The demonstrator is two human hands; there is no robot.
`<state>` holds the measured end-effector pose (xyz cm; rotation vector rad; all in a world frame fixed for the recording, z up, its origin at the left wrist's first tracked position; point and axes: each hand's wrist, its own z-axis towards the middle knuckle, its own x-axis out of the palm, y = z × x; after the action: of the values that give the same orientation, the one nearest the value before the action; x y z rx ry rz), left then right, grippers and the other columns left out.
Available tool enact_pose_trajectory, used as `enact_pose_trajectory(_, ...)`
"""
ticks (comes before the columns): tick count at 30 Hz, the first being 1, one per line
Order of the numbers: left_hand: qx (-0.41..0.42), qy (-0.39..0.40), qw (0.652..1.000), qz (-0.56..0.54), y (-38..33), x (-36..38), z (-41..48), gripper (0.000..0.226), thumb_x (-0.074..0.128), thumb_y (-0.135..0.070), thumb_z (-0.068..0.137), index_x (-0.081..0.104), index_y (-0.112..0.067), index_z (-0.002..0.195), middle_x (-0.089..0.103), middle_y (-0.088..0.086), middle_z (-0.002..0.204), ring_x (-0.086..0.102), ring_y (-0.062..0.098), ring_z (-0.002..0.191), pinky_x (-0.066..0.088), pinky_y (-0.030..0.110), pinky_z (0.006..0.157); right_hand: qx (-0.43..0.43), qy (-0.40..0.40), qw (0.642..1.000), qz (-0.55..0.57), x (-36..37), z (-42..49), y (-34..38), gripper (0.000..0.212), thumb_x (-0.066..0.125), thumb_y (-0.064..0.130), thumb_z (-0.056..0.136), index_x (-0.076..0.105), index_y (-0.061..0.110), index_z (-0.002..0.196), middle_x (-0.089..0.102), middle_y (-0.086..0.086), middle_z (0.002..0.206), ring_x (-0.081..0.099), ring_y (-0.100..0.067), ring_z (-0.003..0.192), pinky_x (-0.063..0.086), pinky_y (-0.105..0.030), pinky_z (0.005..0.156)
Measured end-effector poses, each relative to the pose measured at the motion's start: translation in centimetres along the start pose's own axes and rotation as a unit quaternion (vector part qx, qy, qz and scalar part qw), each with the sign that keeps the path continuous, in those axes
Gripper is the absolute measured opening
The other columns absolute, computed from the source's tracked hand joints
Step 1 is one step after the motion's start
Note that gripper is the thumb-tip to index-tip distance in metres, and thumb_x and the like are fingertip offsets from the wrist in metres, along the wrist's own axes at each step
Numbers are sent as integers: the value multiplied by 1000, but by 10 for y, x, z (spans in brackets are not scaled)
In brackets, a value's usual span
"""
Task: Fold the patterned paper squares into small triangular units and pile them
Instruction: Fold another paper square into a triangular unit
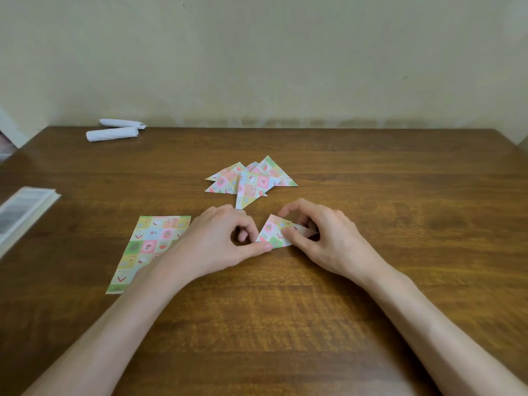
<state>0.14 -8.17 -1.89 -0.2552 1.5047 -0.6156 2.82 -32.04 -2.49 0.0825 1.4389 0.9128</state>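
Right now you are holding the half-folded paper [275, 232] low over the wooden table [285, 324], near the middle of the scene, with both hands closed on it. Your left hand [220, 242] is pinching its left corner, the fingers curled and the thumb lying along the paper's near edge. Your right hand [324, 238] is gripping the right side, the thumb pressing down on the patterned face while the fingers are curling over the far edge. A white flap is sticking out to the right under those fingers. The two hands are sitting close together, with only the paper between them.

Just beyond the hands, the pile of triangular units [251, 180] is lying loosely overlapped on the table. To the left, partly under your left forearm, the stack of unfolded squares [147, 247] is lying flat. At the far left, two white paper rolls [114, 131] are lying side by side near the wall [257, 58], and a pale booklet [23, 212] is showing at the left edge.
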Motion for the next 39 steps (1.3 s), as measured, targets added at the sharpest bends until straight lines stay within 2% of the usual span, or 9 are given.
enact_pose_trajectory(5, -19, -8, 1000, 8, -2, 1, 0, 37, 68, -72, 78, 69, -36, 67, 59, -11, 70, 52, 1, 82, 43, 30, 83, -12, -13, 1000, -3, -1, -1, 0, 17, 69, 37, 93, 62, 42, 108, 55, 13, 80, 53, -6, 77, 44, -31, 67)
enact_pose_trajectory(12, -22, -26, 999, 32, -8, 5, -1, 38, 68, -60, 88, 62, -34, 61, 52, -9, 65, 54, 5, 83, 37, 27, 80, -3, -5, 1000, 27, 0, 1, -2, 14, 70, 27, 95, 65, 37, 104, 57, 11, 77, 54, -10, 73, 47, -34, 67)
enact_pose_trajectory(18, -27, -20, 998, 51, -12, 4, 1, 37, 71, -60, 86, 64, -33, 62, 51, -11, 65, 54, 4, 83, 35, 25, 78, 13, 3, 1000, 25, 1, 1, -3, 12, 69, 28, 96, 69, 37, 104, 58, 12, 80, 54, -7, 77, 42, -27, 68)
enact_pose_trajectory(22, -26, -30, 997, 59, -13, 6, 1, 40, 69, -63, 85, 66, -29, 63, 49, -11, 65, 52, 4, 81, 29, 14, 69, 27, 8, 999, 27, -1, 0, -3, 15, 69, 26, 96, 72, 38, 105, 59, 14, 82, 56, -6, 79, 39, -21, 69)
enact_pose_trajectory(26, -12, -39, 997, 64, -12, 8, 0, 40, 70, -63, 84, 61, -29, 64, 47, -12, 66, 49, 3, 79, 27, 13, 68, 34, 11, 999, 18, -2, 0, 1, 16, 68, 24, 96, 71, 36, 105, 58, 14, 81, 56, -5, 78, 39, -21, 69)
enact_pose_trajectory(28, 8, -51, 997, 57, -10, 9, -2, 34, 72, -60, 84, 60, -31, 71, 50, -12, 71, 49, 3, 80, 32, 17, 71, 36, 8, 999, 19, -2, 0, 2, 17, 68, 22, 96, 70, 36, 105, 59, 13, 80, 56, -6, 76, 39, -22, 68)
enact_pose_trajectory(31, 61, -69, 995, 34, -8, 12, -2, 20, 72, -56, 85, 64, -40, 96, 56, -18, 92, 50, 4, 95, 44, 31, 85, 40, 1, 999, 27, -4, -1, 5, 21, 69, 20, 94, 66, 38, 106, 61, 12, 80, 57, -9, 76, 45, -23, 70)
enact_pose_trajectory(33, 84, -67, 994, 33, -5, 13, -1, 28, 66, -58, 87, 67, -44, 111, 54, -23, 107, 49, 4, 107, 44, 33, 95, 46, -6, 999, 25, -3, -2, 7, 23, 69, 22, 91, 66, 38, 108, 62, 13, 83, 58, -8, 76, 46, -23, 71)
enact_pose_trajectory(39, 103, -69, 991, 44, -2, 16, 2, 27, 70, -51, 90, 71, -43, 115, 56, -24, 115, 49, 2, 115, 42, 34, 97, 75, -76, 994, 19, 7, -2, 9, 28, 74, 39, 89, 74, 29, 115, 53, 16, 97, 58, -3, 78, 49, -26, 78)
